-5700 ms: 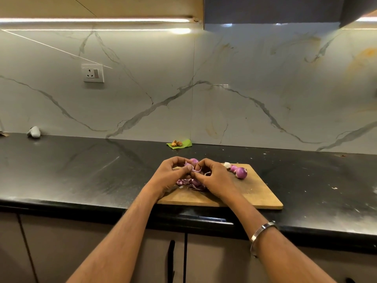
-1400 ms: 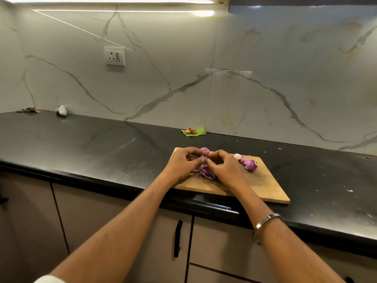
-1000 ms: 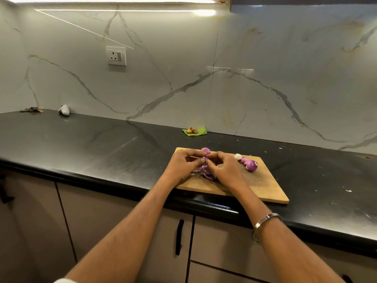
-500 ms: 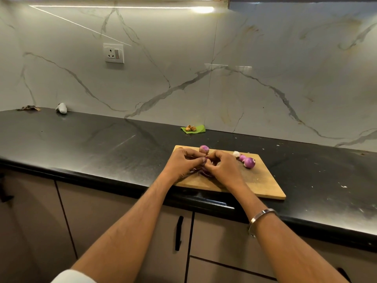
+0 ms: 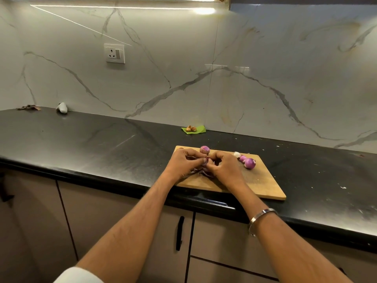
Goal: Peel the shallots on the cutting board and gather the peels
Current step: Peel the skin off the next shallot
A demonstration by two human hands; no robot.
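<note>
Both hands meet over the cutting board (image 5: 263,182), left hand (image 5: 183,163) and right hand (image 5: 223,167) with fingertips pinched on a shallot (image 5: 205,161) above the purple peels (image 5: 201,172). Peeling appears in hand. Peeled shallots (image 5: 250,162) lie far right. Next: strip skin, drop it onto the pile.

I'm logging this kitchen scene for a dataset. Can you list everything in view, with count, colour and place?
cutting board: one, light wood, front of the counter
shallots: about three, purple, on the board's far part
pale bulb piece: one, whitish, beside the right shallots
peels: one pile, purple, under the hands
counter: one, black
green leaf: one, holding brown bits, by the wall
socket: one, white, on the marble wall
white object: one, far left
bracelet: one, silver, right wrist
left hand: grip on peel
right hand: grip on peel
</note>
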